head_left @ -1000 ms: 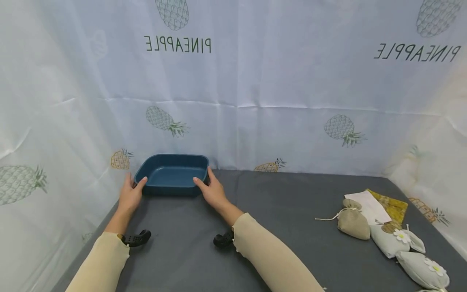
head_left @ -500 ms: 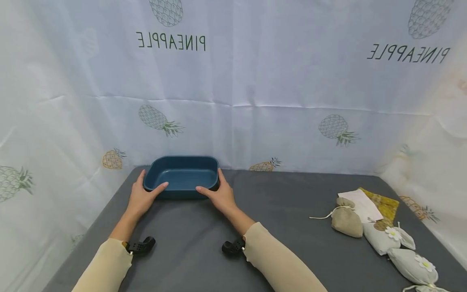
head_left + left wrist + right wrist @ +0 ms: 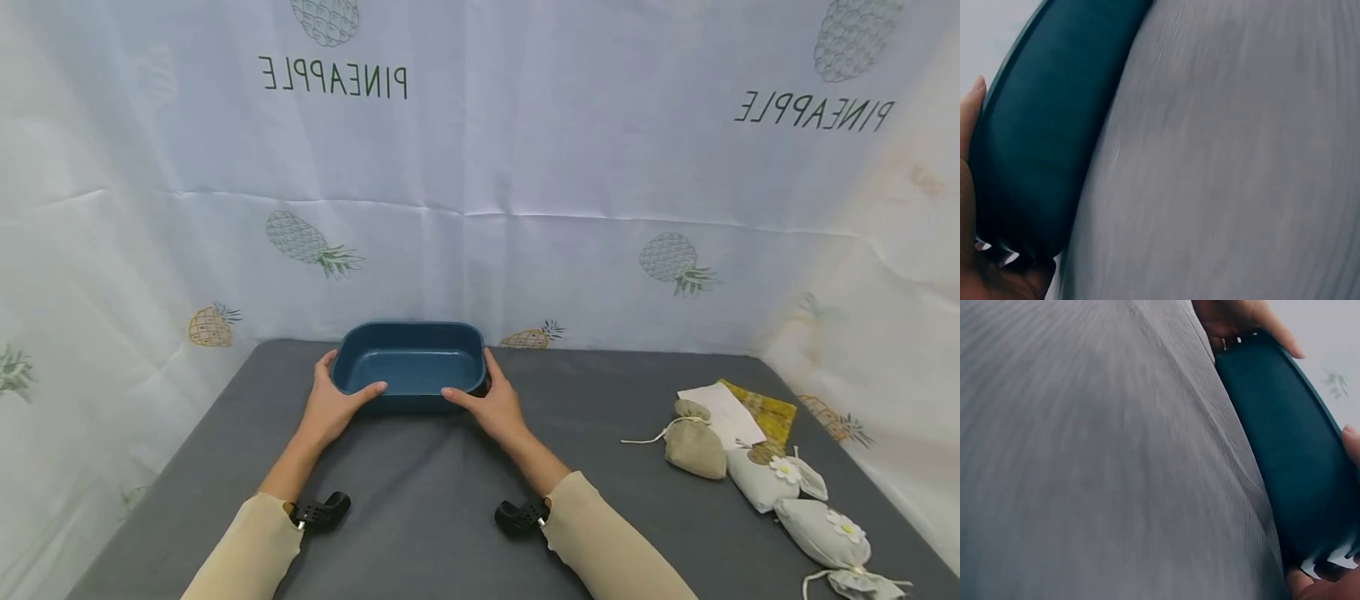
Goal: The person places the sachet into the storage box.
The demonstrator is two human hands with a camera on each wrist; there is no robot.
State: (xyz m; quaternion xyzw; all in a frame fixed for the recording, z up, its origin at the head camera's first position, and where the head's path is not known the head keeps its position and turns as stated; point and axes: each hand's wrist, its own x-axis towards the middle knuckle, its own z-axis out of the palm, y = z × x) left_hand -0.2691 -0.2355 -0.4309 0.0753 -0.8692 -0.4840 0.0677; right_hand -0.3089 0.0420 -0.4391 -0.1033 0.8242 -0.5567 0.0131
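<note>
A dark blue rectangular dish (image 3: 408, 403) with rounded corners is near the back of the grey-covered table, its hollow side up. My left hand (image 3: 332, 406) grips its left end, thumb on the front rim and fingers around the side. At the other end my right hand (image 3: 495, 406) holds it the same way. In the left wrist view the dish's outer wall (image 3: 1047, 112) runs close along the grey cloth, with fingers curled beneath the near corner. The right wrist view shows both hands at the ends of the dish wall (image 3: 1291, 437).
To the right on the grey table cover (image 3: 420, 533) lie a beige drawstring pouch (image 3: 693, 446), a white paper (image 3: 727, 414), a yellow patterned cloth (image 3: 768, 412) and pale pouches with daisies (image 3: 821, 533). A pineapple-print curtain (image 3: 480, 150) hangs right behind the table.
Both hands have carried the dish to the right, away from the left back corner of the table. The head view has also turned slightly. The pouches lie as before.
</note>
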